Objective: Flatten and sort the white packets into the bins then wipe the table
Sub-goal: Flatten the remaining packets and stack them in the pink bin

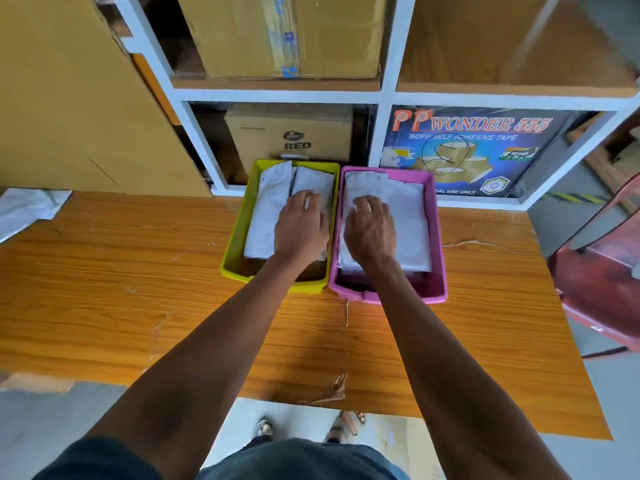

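- Left hand presses white packets in the yellow bin; right hand presses those in the pink bin; fingers lie relaxed, gripping nothing.
- Uneven pressure could slide either bin along the worktop.
- One packet at the far-left edge risks being missed.

White packets lie sorted in two bins side by side at the far edge of the desk.

The yellow-green bin stands on the left, touching the pink bin on the right; both are shallow, rectangular and open-topped. In the yellow-green bin lie two stacks of white packets, long and narrow, side by side and slightly crumpled. The pink bin holds a broader stack of white packets, lying flat and filling most of its floor. Another white packet lies well apart at the desk's far left corner, wrinkled and partly over the edge.
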{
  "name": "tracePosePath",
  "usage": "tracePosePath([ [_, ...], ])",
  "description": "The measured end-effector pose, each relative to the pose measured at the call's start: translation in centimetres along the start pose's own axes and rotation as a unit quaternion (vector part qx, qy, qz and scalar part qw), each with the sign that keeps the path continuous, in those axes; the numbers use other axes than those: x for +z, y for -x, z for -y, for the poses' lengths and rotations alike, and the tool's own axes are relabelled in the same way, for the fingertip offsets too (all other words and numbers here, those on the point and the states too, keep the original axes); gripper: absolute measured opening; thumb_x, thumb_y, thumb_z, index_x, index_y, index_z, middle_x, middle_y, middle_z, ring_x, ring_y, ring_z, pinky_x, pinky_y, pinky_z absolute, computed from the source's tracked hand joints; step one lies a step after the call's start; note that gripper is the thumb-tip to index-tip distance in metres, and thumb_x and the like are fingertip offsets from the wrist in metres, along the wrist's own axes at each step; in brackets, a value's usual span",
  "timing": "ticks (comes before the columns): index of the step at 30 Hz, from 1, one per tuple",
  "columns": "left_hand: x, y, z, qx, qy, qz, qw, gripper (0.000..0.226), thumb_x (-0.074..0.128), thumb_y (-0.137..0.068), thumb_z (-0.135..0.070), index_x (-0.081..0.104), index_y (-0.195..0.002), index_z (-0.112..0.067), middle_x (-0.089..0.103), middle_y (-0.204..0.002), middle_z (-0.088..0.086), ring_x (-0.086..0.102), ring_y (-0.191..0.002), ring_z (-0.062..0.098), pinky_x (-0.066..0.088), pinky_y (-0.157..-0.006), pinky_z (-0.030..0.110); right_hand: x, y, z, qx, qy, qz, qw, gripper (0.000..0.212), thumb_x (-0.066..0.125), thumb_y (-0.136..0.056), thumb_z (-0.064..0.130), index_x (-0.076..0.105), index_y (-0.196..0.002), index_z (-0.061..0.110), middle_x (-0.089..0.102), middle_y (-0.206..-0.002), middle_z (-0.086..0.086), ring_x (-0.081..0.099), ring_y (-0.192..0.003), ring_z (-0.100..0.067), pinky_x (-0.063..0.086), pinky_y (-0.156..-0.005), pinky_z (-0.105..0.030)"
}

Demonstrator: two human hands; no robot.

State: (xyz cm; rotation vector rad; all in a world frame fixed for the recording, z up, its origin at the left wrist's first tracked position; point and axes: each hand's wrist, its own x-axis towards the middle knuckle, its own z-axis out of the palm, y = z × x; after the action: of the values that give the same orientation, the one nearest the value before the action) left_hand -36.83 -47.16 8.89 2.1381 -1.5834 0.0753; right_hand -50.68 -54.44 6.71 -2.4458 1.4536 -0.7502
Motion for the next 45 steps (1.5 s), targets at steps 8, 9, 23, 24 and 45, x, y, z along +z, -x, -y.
tracePosePath([
  [8,-5.7,7.7,10.6,-0.047,-0.011,-0.039,0.998,0.032,0.049,-0.097,-0.026,0.065,-0.119,-0.009,0.062,-0.122,0.014,0.058,-0.112,0.04,0.058,-0.079,0.051,2.8,5.5,11.9,-0.077,-0.019,-0.014,0.997,0.034,0.037,-0.101,0.029,0.064,-0.113,0.011,0.063,-0.114,-0.013,0.058,-0.104,-0.035,0.051,-0.086,-0.047],
  [9,-6.3,8.9,12.0,-0.053,-0.012,-0.044,0.998,0.031,0.051,-0.097,-0.024,0.065,-0.12,-0.009,0.062,-0.123,0.014,0.058,-0.112,0.041,0.058,-0.078,0.052,3.4,6.3,13.5,-0.082,-0.017,-0.007,0.996,0.034,0.037,-0.101,0.029,0.064,-0.114,0.012,0.063,-0.114,-0.012,0.058,-0.104,-0.035,0.052,-0.085,-0.047],
  [23,-17.7,29.6,34.0,-0.24,-0.059,0.004,0.969,0.039,0.051,-0.105,-0.029,0.057,-0.139,-0.01,0.057,-0.135,0.014,0.056,-0.121,0.036,0.056,-0.089,0.051,14.9,19.0,36.9,-0.219,-0.089,0.098,0.967,0.025,0.05,-0.098,0.025,0.067,-0.113,0.014,0.063,-0.111,-0.012,0.06,-0.1,-0.037,0.054,-0.085,-0.048],
  [24,-18.3,30.8,35.4,-0.256,-0.062,0.01,0.965,0.041,0.049,-0.106,-0.031,0.055,-0.141,-0.011,0.056,-0.138,0.014,0.055,-0.123,0.035,0.056,-0.091,0.052,15.5,19.4,38.5,-0.228,-0.089,0.111,0.963,0.022,0.054,-0.098,0.022,0.067,-0.114,0.013,0.063,-0.113,-0.012,0.061,-0.101,-0.036,0.054,-0.086,-0.047],
  [45,-25.8,29.8,60.8,-0.394,-0.086,0.045,0.914,0.048,0.044,-0.108,-0.04,0.048,-0.149,-0.014,0.047,-0.151,0.011,0.043,-0.137,0.032,0.05,-0.104,0.051,33.7,12.4,61.8,-0.279,-0.116,0.208,0.93,0.021,0.057,-0.099,0.023,0.066,-0.114,0.012,0.061,-0.116,-0.015,0.058,-0.105,-0.04,0.05,-0.086,-0.047],
])
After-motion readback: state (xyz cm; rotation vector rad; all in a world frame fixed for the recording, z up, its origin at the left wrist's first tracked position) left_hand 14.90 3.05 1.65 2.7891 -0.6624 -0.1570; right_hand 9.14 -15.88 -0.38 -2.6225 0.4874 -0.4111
